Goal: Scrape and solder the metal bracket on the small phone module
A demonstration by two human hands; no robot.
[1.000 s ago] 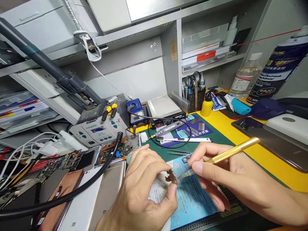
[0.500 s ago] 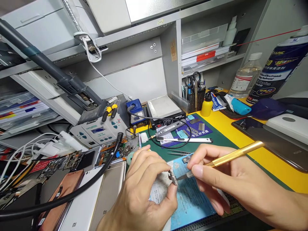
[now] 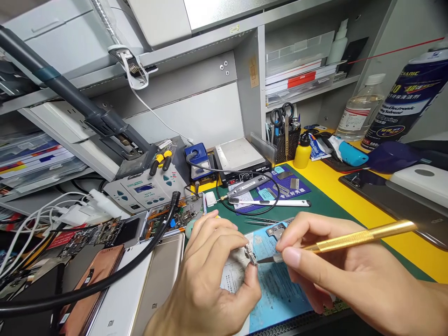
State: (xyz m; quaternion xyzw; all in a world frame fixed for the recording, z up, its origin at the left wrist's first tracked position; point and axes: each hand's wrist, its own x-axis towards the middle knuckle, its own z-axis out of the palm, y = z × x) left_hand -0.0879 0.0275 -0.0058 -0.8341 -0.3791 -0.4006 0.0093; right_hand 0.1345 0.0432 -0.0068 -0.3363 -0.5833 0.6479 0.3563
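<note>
Between its thumb and index finger, my left hand (image 3: 213, 280) pinches a small metallic part (image 3: 250, 255). My right hand (image 3: 332, 261) grips a gold-handled knife (image 3: 360, 237) like a pen, its pointed blade at the right edge of the small part. Whether the tip touches it I cannot tell. Both hands are above a blue and white sheet (image 3: 280, 298). A small dark part (image 3: 275, 229) lies on the sheet just beyond the right fingertips.
Tweezers (image 3: 261, 220) and a toothbrush (image 3: 276, 203) lie on the green mat (image 3: 324, 205). Phones (image 3: 121, 289) and a thick black hose (image 3: 133, 270) are at the left. A yellow bottle (image 3: 302, 151) stands behind, with a large spray can (image 3: 402, 102) at the right.
The knife's handle has tilted lower and its far end has moved right. My right hand has shifted slightly right. My left hand still pinches the small part.
</note>
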